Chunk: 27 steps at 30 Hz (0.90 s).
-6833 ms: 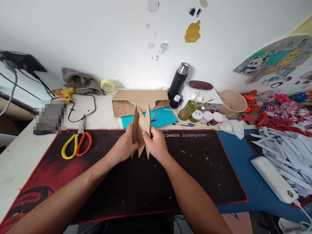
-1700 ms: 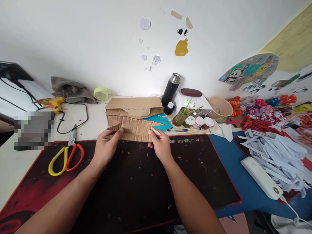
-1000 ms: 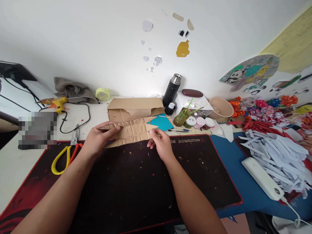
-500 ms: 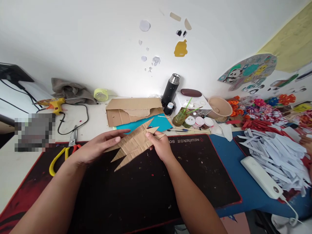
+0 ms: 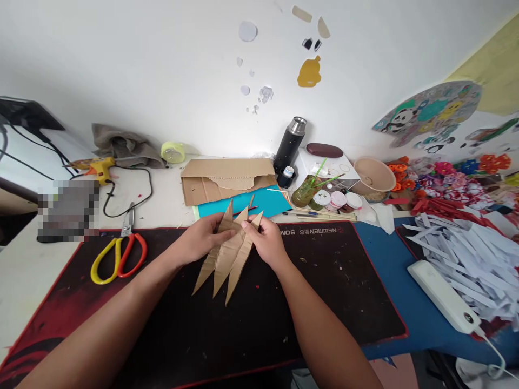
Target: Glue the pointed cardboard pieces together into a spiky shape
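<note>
Over the black desk mat (image 5: 332,292) I hold several pointed strips of cut cardboard (image 5: 229,251), side by side and fanned out, their long tips pointing toward me. My left hand (image 5: 206,235) is closed on the left edge of the cardboard, thumb lying on top. At the upper right edge, my right hand (image 5: 265,237) pinches it between the thumb and fingers, which are partly hidden behind. Scissors (image 5: 121,251) with one yellow and one red handle lie on the mat, left of my left hand.
Behind the mat are a torn cardboard piece (image 5: 227,175), a blue sheet (image 5: 259,202), a black thermos (image 5: 290,143) and paint jars (image 5: 336,200). A yellow glue gun (image 5: 101,170) lies left. White paper strips (image 5: 466,259) and a white power bank (image 5: 444,297) lie right.
The cardboard has turned so its tips point more toward me. My left hand has moved right and closed on its left edge, uncovering the scissors. The view has shifted slightly.
</note>
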Motion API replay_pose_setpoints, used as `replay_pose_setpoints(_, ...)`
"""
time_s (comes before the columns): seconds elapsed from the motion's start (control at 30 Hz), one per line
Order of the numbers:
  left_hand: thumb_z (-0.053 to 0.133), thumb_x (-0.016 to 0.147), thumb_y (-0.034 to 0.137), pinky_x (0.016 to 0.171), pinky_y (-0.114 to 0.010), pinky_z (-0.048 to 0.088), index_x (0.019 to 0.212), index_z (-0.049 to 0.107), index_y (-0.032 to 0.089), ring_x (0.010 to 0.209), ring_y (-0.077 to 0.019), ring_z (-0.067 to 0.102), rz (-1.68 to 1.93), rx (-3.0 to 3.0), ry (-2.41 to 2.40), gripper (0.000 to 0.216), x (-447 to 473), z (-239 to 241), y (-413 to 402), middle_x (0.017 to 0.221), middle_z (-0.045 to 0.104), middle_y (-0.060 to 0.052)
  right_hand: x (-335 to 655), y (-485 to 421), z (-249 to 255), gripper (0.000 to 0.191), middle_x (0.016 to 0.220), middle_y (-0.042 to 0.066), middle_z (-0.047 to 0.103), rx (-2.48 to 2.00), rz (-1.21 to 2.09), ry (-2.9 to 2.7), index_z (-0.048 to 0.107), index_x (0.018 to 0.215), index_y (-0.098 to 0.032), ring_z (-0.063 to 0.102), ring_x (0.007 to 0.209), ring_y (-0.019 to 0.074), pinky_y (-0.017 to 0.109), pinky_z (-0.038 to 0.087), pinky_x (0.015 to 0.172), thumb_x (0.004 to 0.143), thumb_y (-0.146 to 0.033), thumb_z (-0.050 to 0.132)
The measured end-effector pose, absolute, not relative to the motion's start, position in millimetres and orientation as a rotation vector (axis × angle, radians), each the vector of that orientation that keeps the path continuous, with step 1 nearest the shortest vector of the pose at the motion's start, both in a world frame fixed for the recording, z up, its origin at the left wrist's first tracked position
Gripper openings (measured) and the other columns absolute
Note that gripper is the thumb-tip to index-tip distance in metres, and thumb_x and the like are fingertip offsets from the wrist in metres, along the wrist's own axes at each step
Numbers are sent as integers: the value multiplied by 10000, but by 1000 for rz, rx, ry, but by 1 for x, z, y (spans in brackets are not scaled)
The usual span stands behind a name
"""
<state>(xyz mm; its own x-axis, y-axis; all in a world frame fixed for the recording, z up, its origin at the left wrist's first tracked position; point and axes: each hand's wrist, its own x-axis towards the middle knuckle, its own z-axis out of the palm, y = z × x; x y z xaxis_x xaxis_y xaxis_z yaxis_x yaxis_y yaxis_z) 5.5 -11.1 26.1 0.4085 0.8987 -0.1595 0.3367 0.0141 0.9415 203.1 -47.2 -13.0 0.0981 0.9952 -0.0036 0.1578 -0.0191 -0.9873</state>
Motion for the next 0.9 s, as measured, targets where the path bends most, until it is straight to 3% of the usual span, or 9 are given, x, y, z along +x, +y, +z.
replay_pose_setpoints(0.1, 719, 858, 627, 742, -336, 521, 997, 746, 210, 864, -263, 694, 566, 1611, 1147, 441, 7, 27, -9, 949, 778, -38, 203, -48, -15, 317, 776, 12, 698, -1410, 1039, -1290, 719, 921, -191, 618, 723, 191, 299, 478, 670, 857, -502, 702)
replay_pose_setpoints(0.23, 741, 845, 628, 794, -339, 523, 1042, 752, 212, 930, -272, 701, 617, 1537, 1136, 461, 12, 24, -6, 1004, 791, -39, 203, -47, -17, 330, 844, 33, 727, -1382, 1064, -1275, 715, 956, -188, 640, 763, 204, 317, 501, 712, 861, -504, 700)
replay_pose_setpoints(0.6, 831, 753, 605, 715, -330, 535, 993, 739, 194, 799, -242, 692, 673, 1284, 1099, 485, 17, 6, -11, 914, 770, -39, 202, -47, -20, 278, 843, 35, 731, -1452, 1003, -1390, 710, 960, -193, 645, 762, 212, 316, 462, 696, 896, -452, 634)
replay_pose_setpoints(0.9, 737, 857, 628, 785, -324, 507, 1003, 703, 195, 855, -223, 655, 769, 1475, 1141, 458, 20, 13, -17, 931, 737, -32, 198, -49, -21, 267, 746, 1, 645, -1415, 1018, -1350, 691, 940, -195, 568, 689, 183, 299, 445, 654, 875, -451, 651)
